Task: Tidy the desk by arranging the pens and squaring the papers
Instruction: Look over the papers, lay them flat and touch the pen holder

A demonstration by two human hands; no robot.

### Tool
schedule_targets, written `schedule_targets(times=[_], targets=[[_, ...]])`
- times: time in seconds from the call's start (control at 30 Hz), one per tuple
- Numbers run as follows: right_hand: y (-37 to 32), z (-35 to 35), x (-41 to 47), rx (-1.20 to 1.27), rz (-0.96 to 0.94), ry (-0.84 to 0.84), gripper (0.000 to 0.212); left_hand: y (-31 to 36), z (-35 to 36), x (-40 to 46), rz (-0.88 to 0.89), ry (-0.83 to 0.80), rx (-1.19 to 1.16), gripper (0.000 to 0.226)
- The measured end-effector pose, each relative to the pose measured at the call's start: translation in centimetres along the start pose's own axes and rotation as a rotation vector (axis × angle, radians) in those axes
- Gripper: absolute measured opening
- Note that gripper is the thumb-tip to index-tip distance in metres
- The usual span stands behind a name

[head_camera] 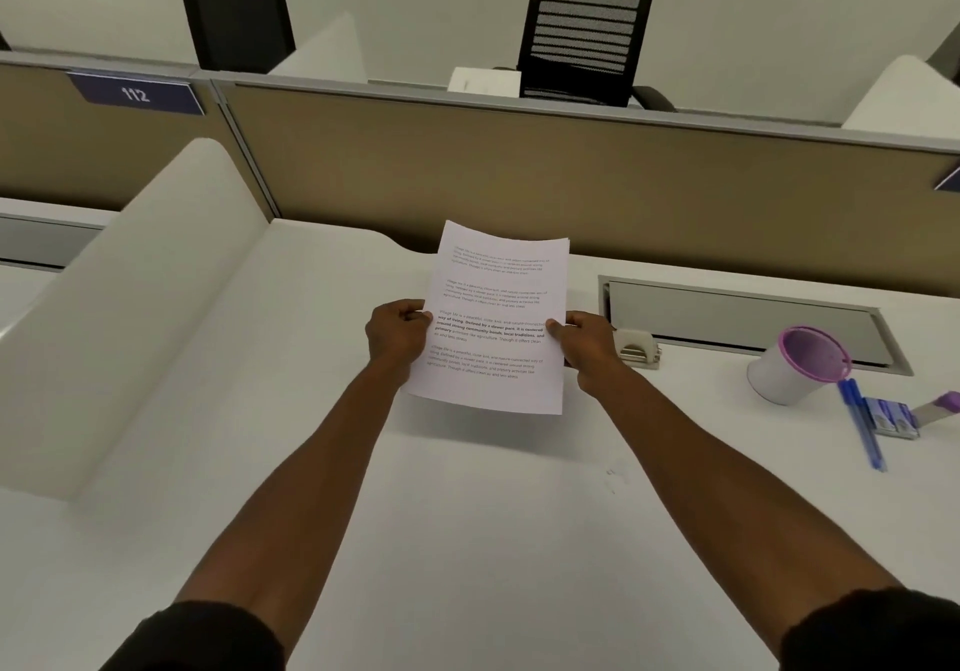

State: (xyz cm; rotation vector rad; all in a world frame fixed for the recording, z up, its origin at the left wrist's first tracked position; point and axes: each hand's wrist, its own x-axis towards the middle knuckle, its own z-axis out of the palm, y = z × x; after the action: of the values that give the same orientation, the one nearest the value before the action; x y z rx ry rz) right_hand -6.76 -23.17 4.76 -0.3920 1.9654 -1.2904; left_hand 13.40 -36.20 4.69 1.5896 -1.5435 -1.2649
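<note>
I hold a stack of printed white papers [496,306] above the white desk [311,488], tilted slightly to the right. My left hand [397,340] grips its left edge and my right hand [587,345] grips its right edge, thumbs on top. At the right, a white pen cup with a purple rim [795,366] leans over on the desk. Blue pens [862,428] lie beside it, close to the desk's right edge.
A small hole punch [636,349] sits just right of my right hand. A grey cable tray lid [748,319] is set into the desk behind the cup. A blue-white box [891,418] and a purple-tipped item [940,405] lie far right. A tan partition [571,176] backs the desk.
</note>
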Motion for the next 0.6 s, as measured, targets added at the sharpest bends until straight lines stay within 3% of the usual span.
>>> schedule_targets(times=[0.27,0.6], targets=[[1.3,1.8,4.4,0.042,0.186,0.051,0.018,-1.8,2.9,3.7,-0.092,-0.009,0.045,0.028],[3.6,2.3,5.5,-0.282,0.014,0.226,0.021,-3.5,5.0,5.0,0.031,0.032,0.222,0.037]])
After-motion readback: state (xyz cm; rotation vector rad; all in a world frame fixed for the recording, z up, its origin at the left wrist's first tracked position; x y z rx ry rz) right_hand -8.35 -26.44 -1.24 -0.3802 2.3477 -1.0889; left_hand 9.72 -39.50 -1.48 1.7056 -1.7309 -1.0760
